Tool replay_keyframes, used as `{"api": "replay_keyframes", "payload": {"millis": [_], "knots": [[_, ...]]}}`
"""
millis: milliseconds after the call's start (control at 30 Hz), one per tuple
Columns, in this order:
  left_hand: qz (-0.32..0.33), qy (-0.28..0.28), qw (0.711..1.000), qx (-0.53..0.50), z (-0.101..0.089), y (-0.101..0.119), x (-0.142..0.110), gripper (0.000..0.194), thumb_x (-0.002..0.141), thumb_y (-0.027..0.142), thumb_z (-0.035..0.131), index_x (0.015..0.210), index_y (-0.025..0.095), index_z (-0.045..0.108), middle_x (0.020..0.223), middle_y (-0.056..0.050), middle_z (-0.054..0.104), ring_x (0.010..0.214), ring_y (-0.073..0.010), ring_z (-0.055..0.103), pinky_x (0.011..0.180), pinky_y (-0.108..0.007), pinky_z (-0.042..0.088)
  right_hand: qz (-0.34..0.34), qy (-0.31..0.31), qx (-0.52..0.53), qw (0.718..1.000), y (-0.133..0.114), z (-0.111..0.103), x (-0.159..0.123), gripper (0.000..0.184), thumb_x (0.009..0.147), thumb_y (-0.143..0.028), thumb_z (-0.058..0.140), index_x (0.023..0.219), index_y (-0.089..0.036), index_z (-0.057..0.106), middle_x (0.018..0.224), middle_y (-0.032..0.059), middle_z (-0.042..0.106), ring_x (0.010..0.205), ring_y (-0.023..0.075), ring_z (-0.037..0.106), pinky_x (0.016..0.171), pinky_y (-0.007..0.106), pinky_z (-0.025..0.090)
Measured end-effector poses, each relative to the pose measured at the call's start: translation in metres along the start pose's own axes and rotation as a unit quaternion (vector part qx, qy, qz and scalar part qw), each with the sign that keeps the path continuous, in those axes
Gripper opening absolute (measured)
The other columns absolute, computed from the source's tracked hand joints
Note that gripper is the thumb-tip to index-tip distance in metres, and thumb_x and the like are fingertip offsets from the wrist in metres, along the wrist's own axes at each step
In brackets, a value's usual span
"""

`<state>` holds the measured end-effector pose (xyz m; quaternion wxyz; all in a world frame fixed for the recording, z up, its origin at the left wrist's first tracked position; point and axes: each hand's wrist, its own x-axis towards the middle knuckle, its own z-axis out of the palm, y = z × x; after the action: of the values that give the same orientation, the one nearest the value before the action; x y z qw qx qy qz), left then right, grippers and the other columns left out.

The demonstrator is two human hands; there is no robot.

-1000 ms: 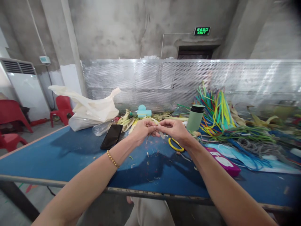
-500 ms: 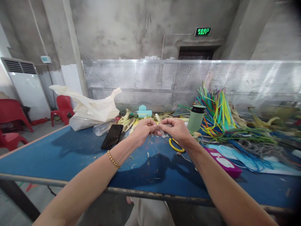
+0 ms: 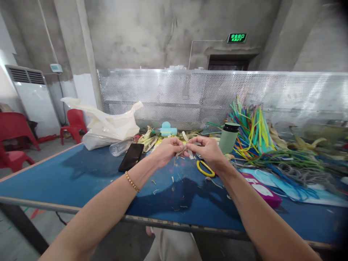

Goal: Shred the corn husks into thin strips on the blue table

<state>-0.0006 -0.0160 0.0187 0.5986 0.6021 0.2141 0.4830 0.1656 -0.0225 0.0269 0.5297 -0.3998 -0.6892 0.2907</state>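
Note:
Above the middle of the blue table, my left hand (image 3: pixel 168 151) and my right hand (image 3: pixel 206 151) meet almost fingertip to fingertip. Both pinch a pale, narrow strip (image 3: pixel 185 136), which looks like dried husk. One end sticks up between the hands; other bits hang below the fingers. The fingertips hide the spot where the strip is gripped. Under my right hand lie scissors with yellow handles (image 3: pixel 205 169), their blades mostly covered. Small pale scraps (image 3: pixel 156 191) are scattered on the table below.
A black phone (image 3: pixel 131 157), a clear bottle (image 3: pixel 119 148) and a white plastic bag (image 3: pixel 108 127) lie left. To the right are a green flask (image 3: pixel 228 138), colourful strips (image 3: pixel 255 128), a purple packet (image 3: pixel 262 190) and coiled cords (image 3: pixel 296 172). A perforated metal screen (image 3: pixel 168 94) stands behind.
The view has shifted slightly. My hands stay together at the strip, with the fingertips a little apart and a thin piece now showing between them.

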Motion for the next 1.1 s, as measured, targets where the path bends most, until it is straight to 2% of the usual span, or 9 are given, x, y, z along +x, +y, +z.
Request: {"api": "replay_keyframes", "payload": {"millis": [100,233,433,600,700,800,933,1100], "knots": [[-0.008,-0.023,0.999,0.025,-0.002,0.001,-0.001,0.011,0.081,0.009,0.063,0.077,0.012,0.053,0.066,-0.005,0.065,0.055,-0.0124,0.063,0.060,-0.026,0.047,0.003,-0.016,-0.009,1.000,0.000,0.000,-0.001,0.026,0.067,-0.037,0.075,0.076,-0.014,0.068,0.061,0.0027,0.065,0.054,0.0120,0.055,0.053,0.026,0.042],[0.009,-0.018,0.997,0.076,-0.004,-0.001,-0.002,0.014,0.082,0.019,0.066,0.079,0.011,0.055,0.069,-0.005,0.065,0.049,-0.0099,0.059,0.052,-0.024,0.045,-0.005,-0.039,-0.023,0.999,-0.001,-0.003,-0.002,0.028,0.069,-0.039,0.075,0.078,-0.014,0.070,0.060,0.0021,0.063,0.053,0.0113,0.053,0.051,0.025,0.041],[0.016,0.008,0.998,0.053,-0.003,-0.003,-0.001,0.013,0.081,0.016,0.067,0.077,0.010,0.056,0.068,-0.004,0.065,0.052,-0.0099,0.060,0.055,-0.024,0.047,-0.005,-0.036,0.015,0.999,-0.005,-0.007,-0.002,0.033,0.072,-0.045,0.072,0.084,-0.014,0.072,0.064,0.0037,0.066,0.055,0.0124,0.057,0.055,0.027,0.046],[0.036,0.048,0.998,0.008,-0.003,-0.002,0.000,0.009,0.082,0.009,0.063,0.077,0.010,0.056,0.068,-0.003,0.063,0.050,-0.0092,0.059,0.058,-0.025,0.047,0.023,-0.022,-0.018,0.999,-0.005,-0.005,-0.002,0.038,0.073,-0.051,0.072,0.077,-0.014,0.069,0.064,0.0048,0.066,0.053,0.0120,0.057,0.049,0.025,0.041],[0.043,0.056,0.997,0.006,-0.003,-0.003,0.001,0.010,0.082,0.011,0.064,0.076,0.010,0.055,0.066,-0.002,0.062,0.050,-0.0085,0.058,0.057,-0.024,0.046,0.034,-0.034,-0.016,0.999,0.000,-0.003,0.000,0.037,0.069,-0.049,0.076,0.074,-0.013,0.069,0.058,0.0032,0.063,0.051,0.0116,0.054,0.048,0.025,0.038],[0.046,0.041,0.998,0.013,-0.002,-0.006,0.001,0.010,0.082,0.012,0.064,0.075,0.010,0.056,0.067,-0.002,0.063,0.050,-0.0080,0.057,0.057,-0.023,0.045,0.004,-0.051,0.019,0.999,0.006,-0.001,0.001,0.034,0.068,-0.046,0.076,0.073,-0.014,0.069,0.062,0.0033,0.065,0.052,0.0102,0.051,0.050,0.026,0.040],[0.032,0.038,0.999,0.013,-0.001,-0.007,0.001,0.010,0.082,0.011,0.063,0.073,0.010,0.058,0.066,-0.002,0.062,0.049,-0.0080,0.057,0.056,-0.024,0.044,-0.017,-0.034,0.003,0.999,0.008,0.000,0.002,0.029,0.069,-0.041,0.075,0.074,-0.013,0.069,0.067,0.0037,0.067,0.054,0.0097,0.051,0.052,0.025,0.041],[0.017,0.063,0.998,0.003,0.001,-0.006,0.001,0.012,0.082,0.005,0.059,0.072,0.010,0.056,0.062,0.000,0.059,0.046,-0.0066,0.053,0.051,-0.021,0.039,-0.026,-0.022,-0.032,0.999,0.004,0.001,0.002,0.023,0.070,-0.035,0.072,0.077,-0.013,0.068,0.068,0.0035,0.066,0.055,0.0106,0.052,0.054,0.026,0.041]]}}
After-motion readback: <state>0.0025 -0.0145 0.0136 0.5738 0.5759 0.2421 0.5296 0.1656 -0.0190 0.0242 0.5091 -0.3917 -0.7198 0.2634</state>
